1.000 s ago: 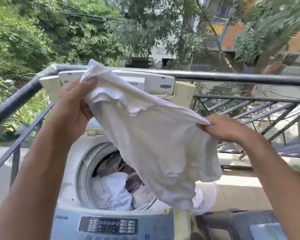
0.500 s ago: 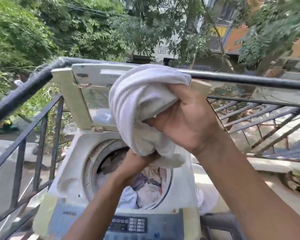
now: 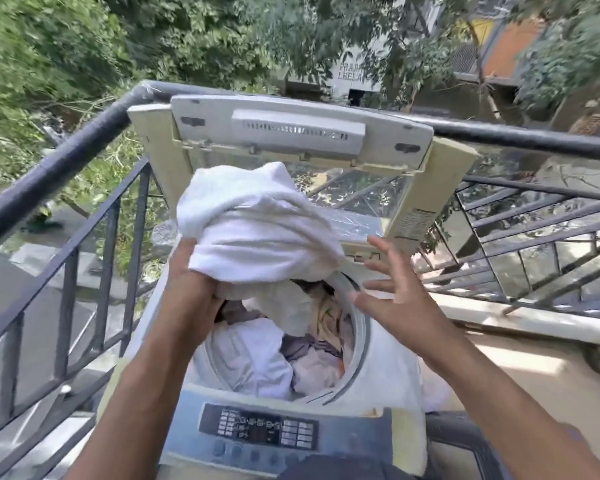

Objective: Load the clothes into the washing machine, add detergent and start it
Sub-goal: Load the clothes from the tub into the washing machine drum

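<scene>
a top-loading washing machine (image 3: 378,368) is shown from above on a balcony, its lid (image 3: 302,136) raised upright against a dark metal railing (image 3: 59,161). a bundled white cloth (image 3: 257,223) is held above the open drum (image 3: 357,327), over its far left part. the cloth is gripped from below by the left hand (image 3: 194,271), whose fingers are curled into its lower edge; a loose end of the cloth hangs down into the drum opening. the right hand (image 3: 392,289) is seen just beside the cloth, apart from it, with fingers spread and straight and nothing held. inside the drum a pile of clothes (image 3: 291,351) is visible, white, grey and pale pink, reaching near the rim. the control panel (image 3: 257,427), dark with rows of small buttons, is set along the near edge of the machine, between the two forearms. trees (image 3: 153,39) and a building (image 3: 482,39) are seen beyond the railing, and a sunlit floor (image 3: 499,368) lies to the right of the machine.
</scene>
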{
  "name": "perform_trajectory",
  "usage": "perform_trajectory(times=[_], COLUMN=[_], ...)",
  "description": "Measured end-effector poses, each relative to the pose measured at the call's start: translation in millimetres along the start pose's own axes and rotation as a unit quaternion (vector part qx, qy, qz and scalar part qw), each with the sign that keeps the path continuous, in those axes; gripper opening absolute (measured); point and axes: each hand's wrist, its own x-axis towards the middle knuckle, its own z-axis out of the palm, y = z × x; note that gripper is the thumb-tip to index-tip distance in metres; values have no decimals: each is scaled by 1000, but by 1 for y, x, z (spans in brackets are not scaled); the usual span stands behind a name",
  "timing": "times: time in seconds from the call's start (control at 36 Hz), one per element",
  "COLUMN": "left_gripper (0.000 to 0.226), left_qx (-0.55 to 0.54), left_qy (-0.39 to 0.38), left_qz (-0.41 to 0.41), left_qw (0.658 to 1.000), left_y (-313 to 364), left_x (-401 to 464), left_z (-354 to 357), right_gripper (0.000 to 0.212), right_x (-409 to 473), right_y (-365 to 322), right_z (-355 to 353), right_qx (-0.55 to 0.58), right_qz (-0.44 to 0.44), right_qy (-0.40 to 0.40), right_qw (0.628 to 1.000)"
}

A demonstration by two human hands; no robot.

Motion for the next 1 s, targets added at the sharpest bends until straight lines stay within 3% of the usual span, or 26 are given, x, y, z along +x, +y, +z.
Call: perform_trajectory(times=[0.11, 0.19, 0.28, 0.36, 0.42, 0.5, 0.58, 0.67, 0.75, 0.81, 0.92, 1.0], left_gripper=[43, 55, 59, 62, 57, 41, 49, 59, 57, 57, 51, 49], left_qx=[139, 155, 129, 148, 216, 321, 486, 589, 626, 634, 640, 644], left_qy=[-21, -83, -126, -157, -188, -205, -236, -293, -340, -362, -426, -449], left_qz=[-5, -66, -168, -241, -253, -243, -273, -314, -322, -331, -363, -369], left_qw=[990, 982, 969, 946, 924, 892, 796, 684, 623, 598, 527, 497], left_y=[-12, -22, -29, -36, -42, -59, -81, -104, -127, -140, -156, -159], left_x=[-10, -19, -24, -22, -20, -17, -15, -15, -21, -24, -28, -26], left_z=[9, 19, 23, 11, -1, -25, -43, -50, -51, -49, -43, -41], right_gripper=[118, 126, 118, 98, 87, 77, 82, 85, 70, 50, 48, 54], right_x=[6, 17, 34, 47, 54, 61, 64, 65, 62, 55, 56, 66], right_y=[0, 6, 25, 52, 73, 106, 129, 140, 151, 158, 166, 166], right_z=[34, 63, 80, 89, 96, 109, 118, 127, 142, 153, 172, 177], right_qx=[-123, -178, -174, -107, -77, -157, -260, -345, -430, -410, -369, -415], right_qz=[-121, -141, -113, -93, -67, -37, -10, 29, 63, 92, 164, 139], right_qy=[-88, -97, -29, -15, -14, -3, -35, -184, -402, -511, -552, -514], right_qw=[981, 969, 978, 990, 995, 987, 965, 920, 806, 750, 730, 738])
